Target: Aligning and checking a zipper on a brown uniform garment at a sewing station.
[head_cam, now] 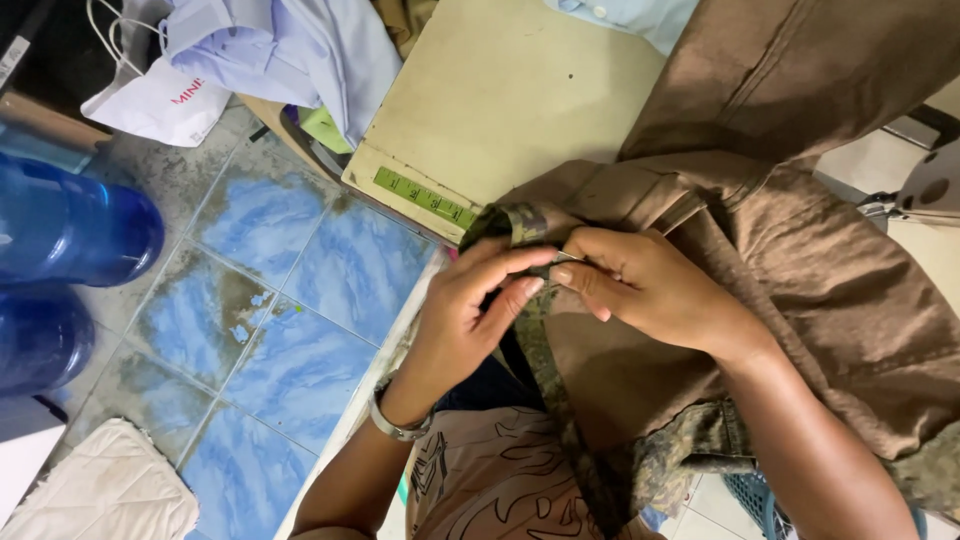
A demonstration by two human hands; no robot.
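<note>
A brown garment [800, 250] lies across the beige table [500, 90] and drapes over my lap, with a camouflage-patterned lining [690, 450] showing along its edge. My left hand [465, 320], a metal bracelet on its wrist, pinches the garment's edge near the table corner. My right hand [640, 285] meets it fingertip to fingertip, gripping the same edge, with a thin metal tool or pin just showing between the fingers. Both hands sit just below the green measuring tape [425, 197] fixed to the table's edge.
Two blue water jugs [70, 230] stand on the blue tiled floor [290, 330] at left. A white bag [150, 100] and lilac clothes [290, 50] lie at top left. A quilted cloth [110, 490] lies at bottom left. Part of a sewing machine [925, 190] shows at right.
</note>
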